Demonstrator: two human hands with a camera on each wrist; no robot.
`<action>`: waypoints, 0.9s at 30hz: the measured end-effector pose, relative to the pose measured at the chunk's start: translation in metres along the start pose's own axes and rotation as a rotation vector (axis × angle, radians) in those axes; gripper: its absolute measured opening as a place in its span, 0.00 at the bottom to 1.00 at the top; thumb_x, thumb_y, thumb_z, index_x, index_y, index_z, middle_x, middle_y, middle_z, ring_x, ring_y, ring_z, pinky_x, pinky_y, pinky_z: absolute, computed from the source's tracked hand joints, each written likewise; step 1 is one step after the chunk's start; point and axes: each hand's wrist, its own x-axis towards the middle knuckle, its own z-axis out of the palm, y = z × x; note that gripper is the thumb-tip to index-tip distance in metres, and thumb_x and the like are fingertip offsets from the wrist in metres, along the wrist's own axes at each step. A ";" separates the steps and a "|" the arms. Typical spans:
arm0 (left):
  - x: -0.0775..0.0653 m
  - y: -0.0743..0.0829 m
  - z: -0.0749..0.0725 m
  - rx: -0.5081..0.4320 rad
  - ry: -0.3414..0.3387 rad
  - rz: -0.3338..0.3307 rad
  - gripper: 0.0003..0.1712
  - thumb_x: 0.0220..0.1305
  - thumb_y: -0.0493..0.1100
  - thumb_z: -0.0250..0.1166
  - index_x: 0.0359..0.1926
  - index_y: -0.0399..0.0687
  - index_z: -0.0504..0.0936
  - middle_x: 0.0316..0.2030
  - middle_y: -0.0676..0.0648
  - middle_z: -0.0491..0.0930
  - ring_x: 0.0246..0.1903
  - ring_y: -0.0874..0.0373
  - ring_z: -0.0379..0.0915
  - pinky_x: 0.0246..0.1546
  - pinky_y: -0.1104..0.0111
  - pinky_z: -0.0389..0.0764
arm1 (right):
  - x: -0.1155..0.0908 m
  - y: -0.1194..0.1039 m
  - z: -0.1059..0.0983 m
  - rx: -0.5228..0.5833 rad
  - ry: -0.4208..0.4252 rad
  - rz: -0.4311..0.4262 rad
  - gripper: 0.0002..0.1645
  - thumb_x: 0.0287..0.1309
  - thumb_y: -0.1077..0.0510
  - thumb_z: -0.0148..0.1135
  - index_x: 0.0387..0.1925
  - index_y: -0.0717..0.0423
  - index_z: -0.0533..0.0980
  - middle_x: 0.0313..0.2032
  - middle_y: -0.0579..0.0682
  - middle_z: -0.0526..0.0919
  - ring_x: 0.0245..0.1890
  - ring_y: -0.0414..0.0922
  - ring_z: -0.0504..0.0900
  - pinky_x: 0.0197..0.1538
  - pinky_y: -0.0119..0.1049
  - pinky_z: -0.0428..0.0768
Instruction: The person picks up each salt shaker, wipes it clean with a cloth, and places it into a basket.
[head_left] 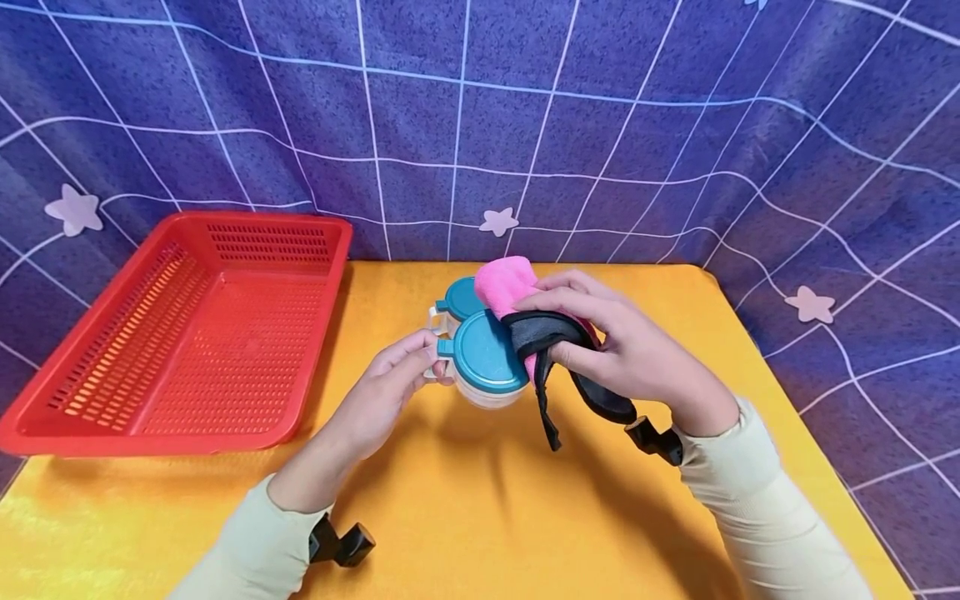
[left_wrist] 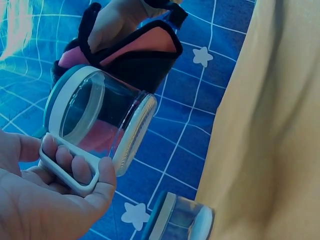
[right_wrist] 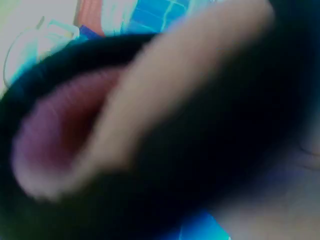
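My left hand [head_left: 397,375] grips the white handle [left_wrist: 70,167] of a clear jar [left_wrist: 107,112] with a teal lid [head_left: 491,352], held up off the table. My right hand [head_left: 607,333] holds a pink cloth [head_left: 504,282] together with a black-edged grey strap piece [head_left: 551,332]. The pink cloth lies against the far right side of the lid. A second jar [left_wrist: 182,220] with a teal lid [head_left: 462,297] stands on the table behind the first, partly hidden by it. In the right wrist view the black-edged piece is blurred and fills most of the picture.
A red plastic basket [head_left: 300,400] with slotted walls stands at the left of the yellow table [head_left: 450,517]. Behind the table hangs a blue curtain [head_left: 420,117] with white lines and stars. Black camera mounts [head_left: 341,542] sit at both wrists.
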 end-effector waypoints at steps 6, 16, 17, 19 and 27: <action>0.001 -0.001 0.000 0.007 0.021 -0.015 0.14 0.82 0.41 0.43 0.39 0.37 0.69 0.38 0.41 0.69 0.46 0.48 0.70 0.58 0.60 0.73 | -0.007 -0.008 0.014 -0.056 0.077 0.030 0.28 0.61 0.68 0.70 0.61 0.48 0.81 0.60 0.50 0.76 0.63 0.47 0.72 0.62 0.41 0.71; 0.002 -0.002 0.001 0.018 0.081 -0.038 0.15 0.81 0.41 0.45 0.38 0.36 0.70 0.37 0.39 0.70 0.46 0.46 0.72 0.60 0.55 0.70 | -0.007 -0.027 0.036 -0.330 0.206 -0.037 0.28 0.56 0.65 0.72 0.58 0.44 0.82 0.59 0.57 0.76 0.59 0.57 0.73 0.60 0.53 0.71; 0.002 -0.003 0.001 0.023 0.080 -0.038 0.15 0.81 0.41 0.45 0.38 0.36 0.69 0.37 0.39 0.70 0.46 0.46 0.72 0.60 0.54 0.69 | -0.007 -0.028 0.037 -0.350 0.201 -0.039 0.28 0.55 0.64 0.71 0.59 0.44 0.81 0.60 0.57 0.76 0.59 0.57 0.72 0.60 0.53 0.71; 0.002 -0.003 0.001 0.031 0.078 -0.032 0.16 0.82 0.42 0.45 0.38 0.34 0.69 0.37 0.38 0.70 0.46 0.45 0.71 0.60 0.52 0.69 | -0.007 -0.030 0.040 -0.388 0.189 -0.038 0.29 0.55 0.64 0.70 0.60 0.42 0.81 0.61 0.56 0.75 0.59 0.58 0.72 0.59 0.54 0.71; 0.003 -0.004 0.004 0.012 0.090 -0.019 0.15 0.81 0.40 0.45 0.36 0.34 0.68 0.36 0.40 0.69 0.44 0.46 0.70 0.57 0.55 0.70 | -0.005 -0.037 0.056 -0.508 0.171 -0.069 0.30 0.53 0.61 0.64 0.60 0.41 0.80 0.62 0.56 0.75 0.61 0.62 0.71 0.59 0.60 0.68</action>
